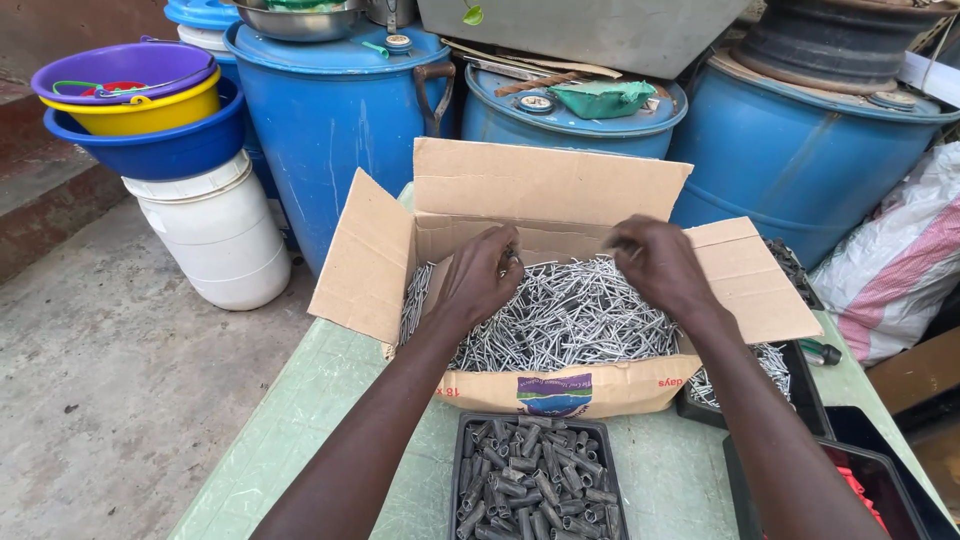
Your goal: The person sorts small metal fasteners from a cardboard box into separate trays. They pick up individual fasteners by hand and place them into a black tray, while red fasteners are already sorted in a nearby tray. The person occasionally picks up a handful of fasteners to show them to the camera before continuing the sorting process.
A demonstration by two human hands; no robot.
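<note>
both hands in the open cardboard box [560,200]: left hand [480,278] pinched shut on a few nails [565,315] off the pile under it, right hand [655,262] curled over the pile, grip unclear, tray of grey sleeves [535,480] below the wrists.

Outdoor work yard: blue drums [340,130], boxed nails [570,315].

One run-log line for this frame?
left hand: in cardboard box, on metal pins | right hand: same | tray of grey sleeves: untouched
</note>
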